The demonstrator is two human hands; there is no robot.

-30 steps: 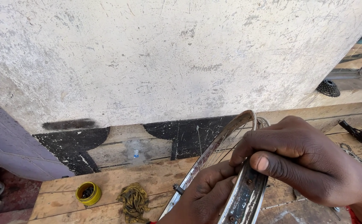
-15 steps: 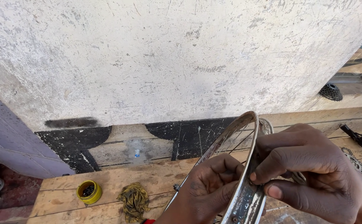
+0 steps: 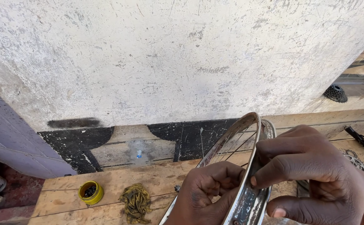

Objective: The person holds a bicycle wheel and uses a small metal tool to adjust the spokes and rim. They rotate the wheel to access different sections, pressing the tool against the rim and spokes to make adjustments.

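I hold a metal wheel rim (image 3: 248, 183) upright on edge at the near right of the wooden bench (image 3: 107, 183), its shiny band curving up from the bottom of the view to a top just in front of the wall, with thin spokes (image 3: 236, 143) showing inside the loop. My left hand (image 3: 209, 193) sits on the left side of the rim, fingers curled in against it and the thumb tucked, so it is closed around the rim's near part. My right hand (image 3: 315, 179) is on the right side, the forefinger laid across the band with its tip pressed on the rim's inner face and the thumb low beneath it, pinching the rim between them; whether something small sits under the fingertips I cannot tell. To the left on the bench lie a crumpled greenish rag (image 3: 137, 201) and, further left, a small round yellow tin (image 3: 90, 192) with dark bits in it, the two just apart. Far right on the bench edge I see a dark tool (image 3: 363, 141), and on the ledge beyond it a black toothed cog (image 3: 335, 93). The rough white wall (image 3: 169, 54) fills the far side
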